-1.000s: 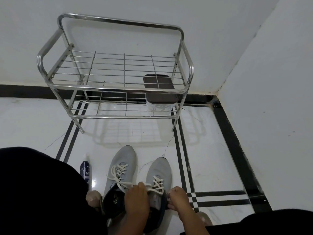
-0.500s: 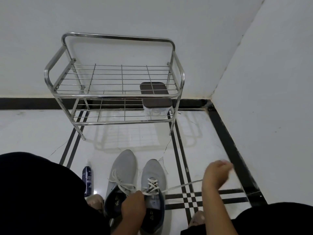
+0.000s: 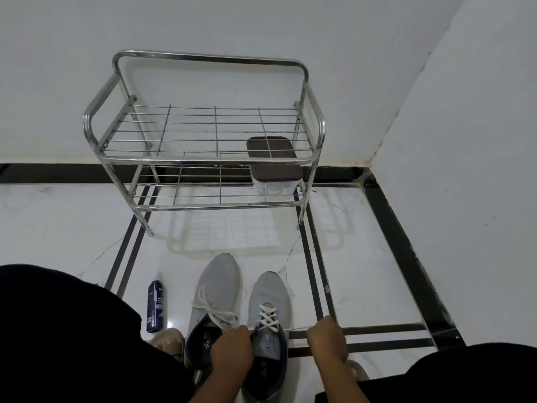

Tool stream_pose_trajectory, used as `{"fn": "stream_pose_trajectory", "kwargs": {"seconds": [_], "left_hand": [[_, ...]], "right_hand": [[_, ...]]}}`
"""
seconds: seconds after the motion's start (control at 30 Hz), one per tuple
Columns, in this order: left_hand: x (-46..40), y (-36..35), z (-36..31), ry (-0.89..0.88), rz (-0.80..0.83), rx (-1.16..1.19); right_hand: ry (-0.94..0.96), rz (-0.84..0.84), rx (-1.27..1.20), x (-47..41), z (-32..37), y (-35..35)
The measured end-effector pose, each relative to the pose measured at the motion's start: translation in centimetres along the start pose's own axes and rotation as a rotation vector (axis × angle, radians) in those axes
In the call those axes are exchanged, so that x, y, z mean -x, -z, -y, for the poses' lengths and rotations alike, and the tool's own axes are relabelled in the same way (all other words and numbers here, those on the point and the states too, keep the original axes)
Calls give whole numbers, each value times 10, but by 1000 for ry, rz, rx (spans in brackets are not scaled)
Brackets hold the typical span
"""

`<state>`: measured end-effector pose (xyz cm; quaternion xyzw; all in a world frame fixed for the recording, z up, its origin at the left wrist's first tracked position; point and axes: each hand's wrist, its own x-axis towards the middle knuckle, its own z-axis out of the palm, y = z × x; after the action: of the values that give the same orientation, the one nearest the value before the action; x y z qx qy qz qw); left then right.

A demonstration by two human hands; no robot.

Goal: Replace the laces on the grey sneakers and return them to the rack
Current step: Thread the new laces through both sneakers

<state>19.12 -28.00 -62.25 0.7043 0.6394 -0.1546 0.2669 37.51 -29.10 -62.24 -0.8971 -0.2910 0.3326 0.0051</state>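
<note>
A dark spray can [image 3: 155,306] lies on the floor [image 3: 363,257] at the left, beside the 2 grey sneakers [image 3: 232,309] standing toe-forward in front of the metal rack [image 3: 203,158], which holds a lidded box [image 3: 273,167] on its lower shelf near the right end.

The left sneaker [image 3: 216,286] carries a loose white lace. The left hand [image 3: 232,351] curls over the collar of the right sneaker [image 3: 268,301], pinning it down. The right hand [image 3: 327,338] is closed around the lace end [image 3: 296,329], drawn taut out to the right.

To do this well, I judge the pull should stay level and steady while the left hand keeps the sneaker from sliding, so each crossing seats evenly. Both ends should finish equal before tying.
</note>
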Motion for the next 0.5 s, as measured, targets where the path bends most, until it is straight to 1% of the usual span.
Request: {"fn": "stream_pose_trajectory", "kwargs": {"seconds": [0.03, 0.1, 0.13, 0.2, 0.23, 0.3, 0.37, 0.5], "left_hand": [[-1, 1, 0, 7, 13, 41], [-5, 3, 1, 19, 33, 146], [-8, 4, 2, 17, 23, 201], [-17, 4, 2, -8, -18, 252], [-20, 4, 3, -27, -13, 235], [-24, 2, 3, -47, -1, 183], [-26, -1, 3, -51, -11, 165], [-28, -5, 3, -45, -56, 153]], "right_hand": [[-26, 23, 49, -4, -5, 1], [-7, 76, 137, -4, -7, -2], [36, 88, 160, -2, -5, -5], [202, 129, 140, -2, 0, -14], [289, 162, 121, 0, 3, -19], [369, 218, 109, 3, 9, -28], [368, 208, 111, 5, 14, -34], [322, 115, 102, 8, 13, -35]]}}
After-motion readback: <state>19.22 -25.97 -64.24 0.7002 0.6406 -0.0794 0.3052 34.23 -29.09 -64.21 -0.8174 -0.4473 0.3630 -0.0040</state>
